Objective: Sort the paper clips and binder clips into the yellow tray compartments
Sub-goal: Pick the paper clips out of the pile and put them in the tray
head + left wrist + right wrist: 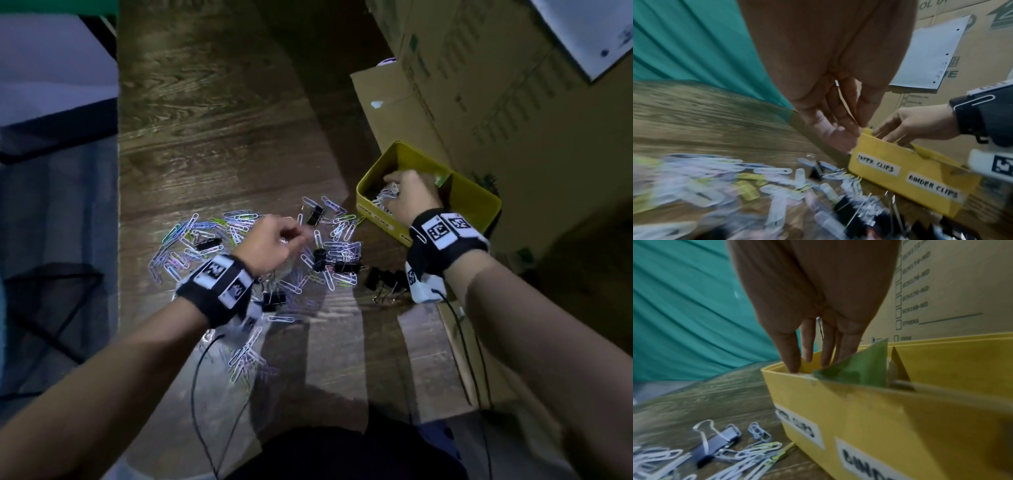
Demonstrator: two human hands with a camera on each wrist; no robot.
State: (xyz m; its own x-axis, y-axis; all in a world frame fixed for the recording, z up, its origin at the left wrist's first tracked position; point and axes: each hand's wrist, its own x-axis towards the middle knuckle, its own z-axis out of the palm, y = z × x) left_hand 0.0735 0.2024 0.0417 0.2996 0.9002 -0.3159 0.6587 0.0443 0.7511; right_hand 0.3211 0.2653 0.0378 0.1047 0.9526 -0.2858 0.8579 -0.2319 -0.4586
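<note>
Pale paper clips and black binder clips lay scattered on the worktop; the labelled yellow tray stood just beside them, holding paper clips.

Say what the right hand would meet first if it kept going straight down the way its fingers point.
Probably the paper clips already in the yellow tray: the right hand points down into that compartment, though depth is unclear.

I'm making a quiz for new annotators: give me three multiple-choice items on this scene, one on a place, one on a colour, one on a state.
1. Where is the right hand?
A. over the tray
B. on the floor pile
C. on the cardboard box

2. What colour are the binder clips?
A. red
B. black
C. yellow

3. How is the left hand?
A. flat on the floor
B. inside the tray
C. curled above the paper clips

A: its fingers reach into the paper-clip side. B: black bodies, wire handles. C: fingers bent over the pile.
</note>
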